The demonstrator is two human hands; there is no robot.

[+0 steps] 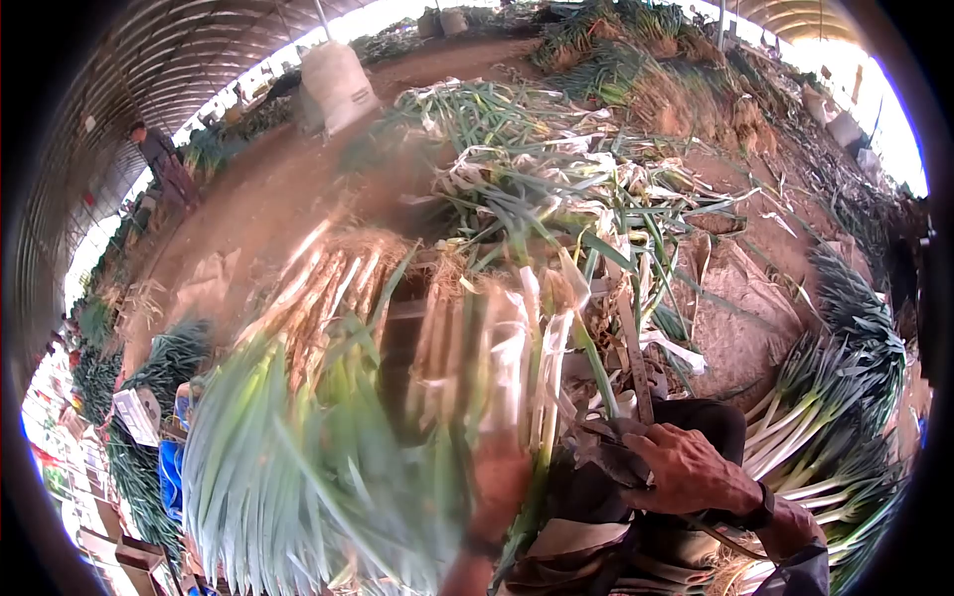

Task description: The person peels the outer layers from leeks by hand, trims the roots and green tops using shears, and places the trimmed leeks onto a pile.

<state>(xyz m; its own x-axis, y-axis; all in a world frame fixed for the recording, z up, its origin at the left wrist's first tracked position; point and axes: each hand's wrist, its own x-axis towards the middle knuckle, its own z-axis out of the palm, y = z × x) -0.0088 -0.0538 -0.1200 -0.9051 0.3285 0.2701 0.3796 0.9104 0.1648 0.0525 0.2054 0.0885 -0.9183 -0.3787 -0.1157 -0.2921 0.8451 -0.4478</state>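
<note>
My left hand point(500, 482) is smeared by motion, low in the middle of the view, and its fingers cannot be made out. It is right beside the pale stalks of some green onions point(507, 338), also partly blurred. My right hand point(691, 467) is closed near my knee, its fingers bent round a dark grey thing point(608, 452) whose kind does not show. Just above that hand, a narrow brownish strip point(634, 348) stands upright. To the left lies a big bunch of green onions point(268, 437), roots away from me and green leaves toward me.
Ahead is a heap of stripped onion leaves point(556, 159). A white sack point(338, 84) stands on the dirt floor beyond. More green onions point(815, 417) lie on my right, near a flattened brown sack point(740, 318). At the far left, a person point(164, 164) stands under the arched roof.
</note>
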